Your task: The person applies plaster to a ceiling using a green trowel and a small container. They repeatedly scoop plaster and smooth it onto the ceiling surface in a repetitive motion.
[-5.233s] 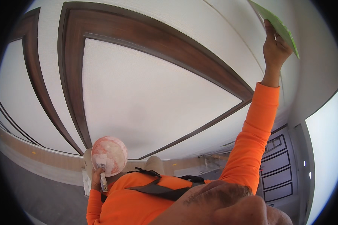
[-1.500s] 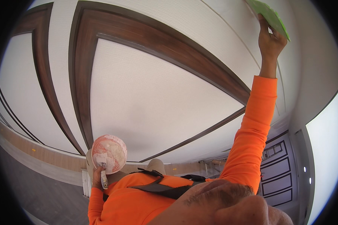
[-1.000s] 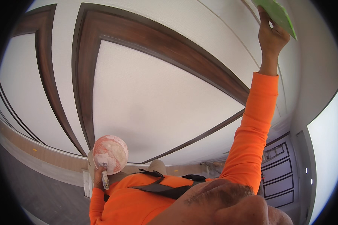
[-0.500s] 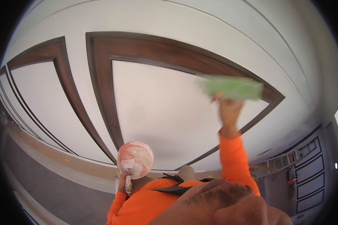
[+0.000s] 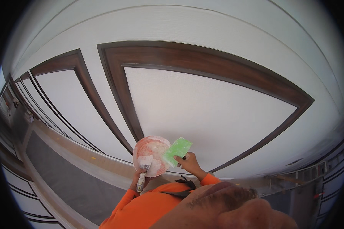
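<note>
A round pinkish bowl (image 5: pixel 141 147), smeared with white paste inside, is held at its near-left rim by my left hand (image 5: pixel 137 178). Across that rim rests a putty knife (image 5: pixel 141 183), its blade in the paste and its pale handle pointing toward me beside the hand. How the left fingers share the knife and the bowl cannot be made out. My right hand (image 5: pixel 191 164) is closed on a green rectangular spreader (image 5: pixel 179 149) with white smears. The spreader's left edge overlaps the bowl's right side; touching or just above, I cannot tell.
Ahead stands a white wall (image 5: pixel 210 99) with dark brown frame moulding (image 5: pixel 172 57). A narrower framed panel (image 5: pixel 70 95) is on the left. Grey covering (image 5: pixel 72 175) lies on the floor at lower left. A metal ladder (image 5: pixel 305 176) is at the right.
My right hand has come down from the upper right of the framed panel to the bowl, bringing the green spreader. The bowl sits slightly farther right in view, still in my left hand.
</note>
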`<move>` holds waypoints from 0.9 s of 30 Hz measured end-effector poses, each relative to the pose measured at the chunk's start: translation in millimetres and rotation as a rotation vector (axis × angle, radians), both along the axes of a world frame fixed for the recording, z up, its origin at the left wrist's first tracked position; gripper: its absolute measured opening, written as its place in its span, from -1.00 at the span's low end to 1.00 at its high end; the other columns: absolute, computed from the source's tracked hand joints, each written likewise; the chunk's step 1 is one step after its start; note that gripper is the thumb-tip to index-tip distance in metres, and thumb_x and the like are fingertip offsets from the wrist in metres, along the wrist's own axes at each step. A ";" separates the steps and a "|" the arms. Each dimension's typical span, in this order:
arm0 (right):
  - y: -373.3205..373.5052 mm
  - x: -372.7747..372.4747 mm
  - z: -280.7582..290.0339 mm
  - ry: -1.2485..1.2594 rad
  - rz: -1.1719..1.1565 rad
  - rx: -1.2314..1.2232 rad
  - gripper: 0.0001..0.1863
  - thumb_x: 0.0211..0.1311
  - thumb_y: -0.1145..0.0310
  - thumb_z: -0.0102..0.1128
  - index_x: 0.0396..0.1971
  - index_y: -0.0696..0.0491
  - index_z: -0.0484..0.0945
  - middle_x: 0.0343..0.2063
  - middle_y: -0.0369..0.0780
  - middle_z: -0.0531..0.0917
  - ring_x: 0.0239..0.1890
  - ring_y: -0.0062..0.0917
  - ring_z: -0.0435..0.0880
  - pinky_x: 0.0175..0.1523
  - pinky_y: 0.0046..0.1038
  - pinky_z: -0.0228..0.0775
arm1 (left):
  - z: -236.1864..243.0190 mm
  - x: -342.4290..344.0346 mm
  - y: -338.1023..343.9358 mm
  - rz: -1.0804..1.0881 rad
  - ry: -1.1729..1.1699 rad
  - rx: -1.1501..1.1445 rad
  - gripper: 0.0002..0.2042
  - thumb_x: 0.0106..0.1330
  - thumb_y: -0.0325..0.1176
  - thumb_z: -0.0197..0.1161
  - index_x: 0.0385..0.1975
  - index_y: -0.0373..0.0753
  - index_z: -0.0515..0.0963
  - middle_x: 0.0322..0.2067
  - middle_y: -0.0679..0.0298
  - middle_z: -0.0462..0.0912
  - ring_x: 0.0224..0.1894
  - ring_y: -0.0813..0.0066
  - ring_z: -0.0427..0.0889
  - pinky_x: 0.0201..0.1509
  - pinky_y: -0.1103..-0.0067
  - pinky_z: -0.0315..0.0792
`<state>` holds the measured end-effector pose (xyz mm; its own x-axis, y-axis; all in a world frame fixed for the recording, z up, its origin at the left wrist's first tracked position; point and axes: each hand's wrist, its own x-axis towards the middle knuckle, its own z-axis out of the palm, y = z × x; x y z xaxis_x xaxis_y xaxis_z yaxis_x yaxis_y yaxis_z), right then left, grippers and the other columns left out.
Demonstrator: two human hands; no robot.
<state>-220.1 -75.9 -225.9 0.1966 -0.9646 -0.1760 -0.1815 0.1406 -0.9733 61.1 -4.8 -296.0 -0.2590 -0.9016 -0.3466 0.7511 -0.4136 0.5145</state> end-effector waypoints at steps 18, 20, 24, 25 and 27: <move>10.4 -32.2 40.9 -0.003 -0.022 0.065 -0.71 0.28 0.32 0.37 -0.28 0.30 0.66 -0.56 -0.21 0.69 -0.63 -0.62 0.67 -0.54 -0.58 0.55 | 11.1 -1.0 -3.4 -0.040 -0.017 -0.039 -0.30 0.18 -0.28 0.24 0.37 -0.28 0.24 0.21 0.05 0.49 0.23 -0.01 0.54 0.25 -0.03 0.50; 11.4 -33.3 48.7 0.011 -0.019 0.052 -0.72 0.28 0.33 0.37 -0.28 0.30 0.66 -0.56 -0.21 0.69 -0.62 -0.62 0.67 -0.54 -0.58 0.55 | 11.6 -0.5 -3.8 -0.060 -0.026 -0.048 -0.28 0.16 -0.26 0.24 0.38 -0.24 0.23 0.23 0.05 0.48 0.25 0.00 0.53 0.24 -0.02 0.49; 12.1 -38.2 54.6 0.015 -0.018 0.069 -0.72 0.27 0.33 0.37 -0.28 0.30 0.66 -0.55 -0.20 0.69 -0.63 -0.61 0.67 -0.54 -0.58 0.55 | 10.4 -1.4 -4.4 -0.041 -0.033 -0.049 -0.28 0.15 -0.27 0.24 0.38 -0.26 0.23 0.23 0.03 0.49 0.24 -0.02 0.54 0.25 -0.03 0.49; 14.5 -39.6 56.7 0.011 -0.026 0.066 -0.72 0.27 0.33 0.37 -0.29 0.30 0.66 -0.55 -0.20 0.69 -0.63 -0.61 0.67 -0.54 -0.58 0.55 | 12.0 -1.6 -3.3 -0.045 -0.041 -0.047 -0.27 0.15 -0.27 0.23 0.38 -0.27 0.23 0.23 0.02 0.48 0.24 -0.03 0.54 0.25 -0.03 0.50; 17.2 -43.5 64.1 -0.002 -0.043 0.051 -0.74 0.27 0.35 0.38 -0.30 0.30 0.66 -0.55 -0.20 0.69 -0.64 -0.61 0.66 -0.55 -0.58 0.54 | 19.5 -3.1 -2.9 -0.038 -0.056 -0.047 -0.27 0.15 -0.27 0.23 0.38 -0.28 0.22 0.24 0.00 0.48 0.23 -0.05 0.54 0.24 -0.03 0.50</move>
